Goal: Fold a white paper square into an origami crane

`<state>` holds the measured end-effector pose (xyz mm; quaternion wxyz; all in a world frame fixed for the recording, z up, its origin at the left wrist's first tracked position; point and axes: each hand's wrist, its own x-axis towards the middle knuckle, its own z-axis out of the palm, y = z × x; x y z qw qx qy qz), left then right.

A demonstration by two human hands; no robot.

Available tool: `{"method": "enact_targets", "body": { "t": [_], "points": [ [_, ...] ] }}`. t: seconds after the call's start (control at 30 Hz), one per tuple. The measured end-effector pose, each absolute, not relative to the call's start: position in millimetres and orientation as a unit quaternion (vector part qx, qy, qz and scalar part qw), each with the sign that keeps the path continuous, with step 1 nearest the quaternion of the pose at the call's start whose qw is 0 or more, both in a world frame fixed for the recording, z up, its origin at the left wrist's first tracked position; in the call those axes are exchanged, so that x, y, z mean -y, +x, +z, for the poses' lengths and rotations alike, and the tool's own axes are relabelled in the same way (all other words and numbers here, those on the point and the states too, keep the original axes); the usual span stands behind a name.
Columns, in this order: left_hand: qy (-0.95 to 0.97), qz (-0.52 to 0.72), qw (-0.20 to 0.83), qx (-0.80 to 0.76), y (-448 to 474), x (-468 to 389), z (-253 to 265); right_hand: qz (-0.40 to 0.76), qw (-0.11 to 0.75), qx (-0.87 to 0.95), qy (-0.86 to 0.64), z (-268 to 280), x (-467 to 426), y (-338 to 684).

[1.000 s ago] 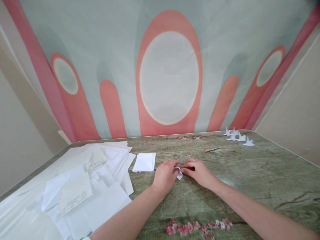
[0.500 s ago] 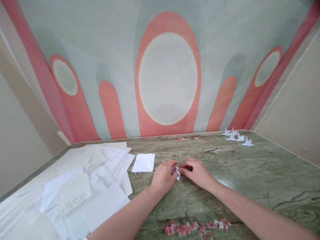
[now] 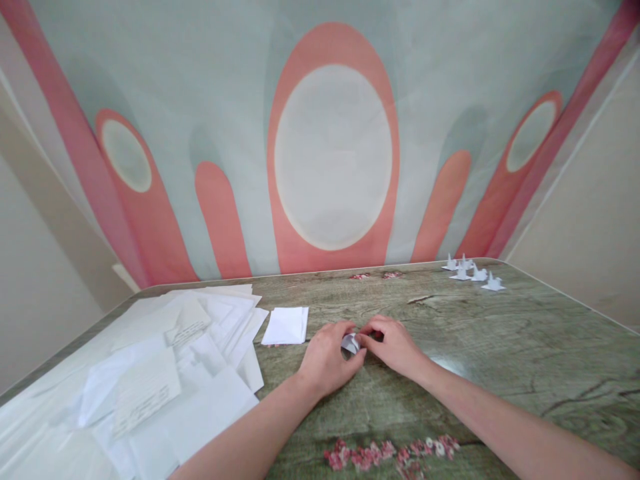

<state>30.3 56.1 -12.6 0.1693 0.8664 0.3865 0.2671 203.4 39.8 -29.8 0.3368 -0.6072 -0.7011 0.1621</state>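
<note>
A small folded piece of white paper (image 3: 351, 343) is held between my two hands over the middle of the table. My left hand (image 3: 329, 357) curls round its left side, fingers behind it and thumb in front. From the right, my right hand (image 3: 390, 343) pinches its edge between thumb and fingertips. Fingers cover part of the paper, so its full shape is hidden. Left of my hands lies a neat stack of white square sheets (image 3: 285, 325). Several folded white paper cranes (image 3: 479, 273) stand at the far right corner.
A wide, messy pile of white sheets (image 3: 220, 400) covers the table's left side, some bearing printed text. The wood-patterned table (image 3: 500, 347) has pink flower prints (image 3: 390, 455) near its front. A wall hanging (image 3: 240, 100) rises behind the back edge.
My left thumb has moved down and right, now in front of the paper near my right fingertips. The paper has turned and shows a broader face. My right hand has barely moved.
</note>
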Motion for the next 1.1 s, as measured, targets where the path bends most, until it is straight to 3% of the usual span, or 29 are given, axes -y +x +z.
{"method": "enact_targets", "body": {
  "t": [0.53,1.1],
  "points": [
    [0.843,0.286,0.210,-0.405,30.9,-59.7,-17.3,0.157,0.343,0.705,-0.601,-28.6,-36.8,203.3],
    [0.872,0.263,0.178,-0.373,29.2,-61.2,-13.1,0.147,0.348,0.712,-0.591,-29.7,-35.5,204.6]
  ]
}}
